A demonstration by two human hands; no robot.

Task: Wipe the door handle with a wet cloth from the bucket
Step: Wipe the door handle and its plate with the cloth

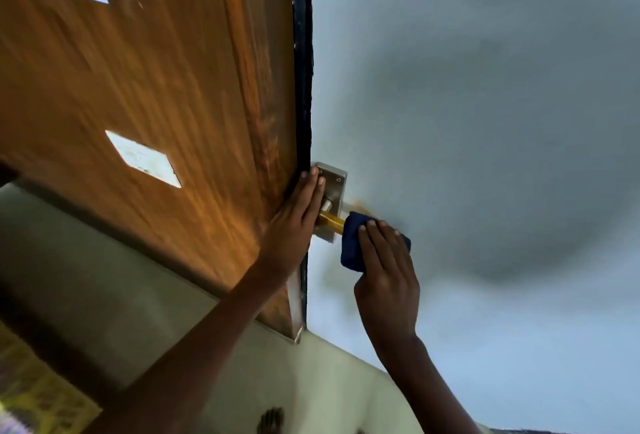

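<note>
The door handle (331, 222) has a brass lever on a silver plate (335, 180), fixed near the edge of a pale blue door. My right hand (386, 271) wraps a dark blue cloth (351, 241) around the outer end of the lever, hiding that end. My left hand (294, 222) lies flat with fingers together against the door's edge beside the plate, holding nothing. The bucket is not in view.
A brown wooden door leaf (156, 87) with a small white label (143, 158) stands at the left. The pale blue door surface (485, 122) fills the right. Below is greenish floor (121, 295), with a foot (272, 421) at the bottom edge.
</note>
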